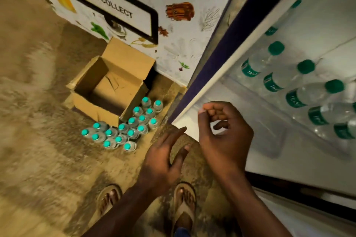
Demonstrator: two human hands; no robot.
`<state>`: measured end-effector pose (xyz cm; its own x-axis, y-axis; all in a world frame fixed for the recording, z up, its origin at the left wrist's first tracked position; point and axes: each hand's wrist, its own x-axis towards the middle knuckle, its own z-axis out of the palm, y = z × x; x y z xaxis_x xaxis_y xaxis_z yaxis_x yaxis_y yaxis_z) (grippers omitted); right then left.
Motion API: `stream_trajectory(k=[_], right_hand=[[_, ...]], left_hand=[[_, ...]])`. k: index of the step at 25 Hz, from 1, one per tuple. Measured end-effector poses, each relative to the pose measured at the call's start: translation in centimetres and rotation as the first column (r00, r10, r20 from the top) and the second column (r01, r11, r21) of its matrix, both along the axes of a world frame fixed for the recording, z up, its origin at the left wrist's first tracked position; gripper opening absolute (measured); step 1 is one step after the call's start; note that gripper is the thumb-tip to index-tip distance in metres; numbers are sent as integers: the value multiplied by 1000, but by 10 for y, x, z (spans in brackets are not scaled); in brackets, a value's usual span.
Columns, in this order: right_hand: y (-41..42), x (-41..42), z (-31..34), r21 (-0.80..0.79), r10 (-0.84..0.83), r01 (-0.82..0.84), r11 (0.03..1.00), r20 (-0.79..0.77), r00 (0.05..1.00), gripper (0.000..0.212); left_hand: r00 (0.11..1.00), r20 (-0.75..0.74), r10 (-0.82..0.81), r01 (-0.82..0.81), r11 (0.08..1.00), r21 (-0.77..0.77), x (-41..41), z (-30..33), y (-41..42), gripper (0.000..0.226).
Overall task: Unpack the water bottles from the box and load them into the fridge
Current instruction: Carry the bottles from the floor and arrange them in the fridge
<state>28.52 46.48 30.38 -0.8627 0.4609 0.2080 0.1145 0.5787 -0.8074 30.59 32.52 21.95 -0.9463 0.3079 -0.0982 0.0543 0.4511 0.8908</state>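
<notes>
The water bottles with turquoise caps (pixel 123 130) stand upright in a tight group on the floor (pixel 38 121), just beside the front corner of the cardboard box (pixel 110 86). The box is open, its flaps are folded outward, and no bottle shows inside it. More bottles with green caps and green labels (pixel 300 82) lie on their sides in a row on a shelf inside the open fridge (pixel 289 150), at the right of the view; one more bottle lies on a shelf behind them.

Both hands are in the air and hold nothing. The left hand (pixel 163 161) is over the floor, with straight fingers spread apart and pointing toward the bottles on the floor. The right hand (pixel 225 132) is in front of the lower edge of the fridge opening, palm turned up, and its fingers are loosely curled with nothing between them.

Behind the box stands a white machine (pixel 173 25) with drawings of vegetables and a black-framed flap with the words "PUSH TO COLLECT". At the bottom, two feet in sandals (pixel 185 204) stand on the floor
</notes>
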Motion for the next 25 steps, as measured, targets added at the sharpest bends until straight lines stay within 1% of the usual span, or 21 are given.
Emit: stream_trajectory(k=[2,4,7,11,13,15,18,21,25], right_hand=[[-35,2,-13,-17,65,-65,998,28,997,10],[-70,1,-32,-35,124,-122,992,56,991,10],[-120,-7,-71,-57,220,-214,975,137,966,15],[-188,-23,-144,-35,348,-352,936,254,902,18],[-216,-32,-179,-16,410,-428,904,320,854,19],[-237,-41,-208,14,433,-476,879,394,811,21],[-264,-53,-247,60,451,-546,836,492,745,26],[-282,-65,-281,75,472,-605,793,552,687,33],[-298,-85,-320,85,473,-647,758,611,634,38]], left_hand=[[1000,13,-9,9,1000,-10,0,-16,-32,51],[999,17,39,-38,998,-42,-6,-34,-66,54],[992,8,129,-127,988,-88,-18,-68,-116,51],[963,22,268,-252,929,-271,-30,-132,-195,43],[934,81,347,-292,875,-386,-35,-169,-235,41],[917,133,375,-264,824,-502,-41,-200,-273,43],[919,180,351,-164,755,-635,-56,-237,-318,50],[936,169,310,-127,742,-659,-75,-261,-337,54],[957,181,226,-41,725,-688,-96,-288,-337,56]])
